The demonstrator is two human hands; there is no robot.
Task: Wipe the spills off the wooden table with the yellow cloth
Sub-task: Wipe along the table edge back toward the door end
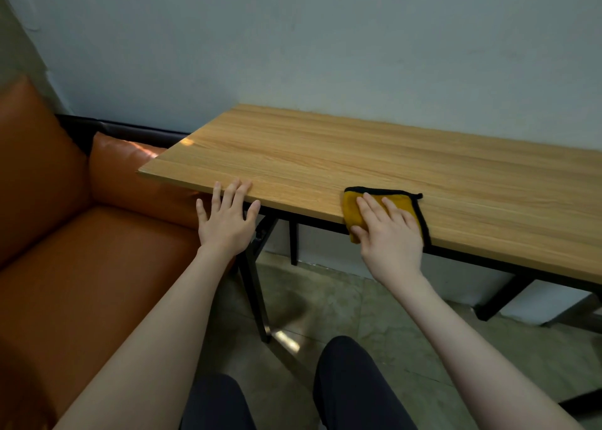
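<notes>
Yellow cloth (402, 201), black-edged, lies folded at near edge of the wooden bench (358, 156), one corner hanging over. Right hand (389, 231) presses flat on it, fingers straight, thumb against the overhang. Left hand (226, 216) open, fingers spread, fingertips resting on bench edge. Orange sofa (65, 234) just left of bench.

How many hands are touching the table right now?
2. The left hand rests fingertips on the wooden table near its left corner; the right hand presses the yellow cloth at the front edge.
</notes>
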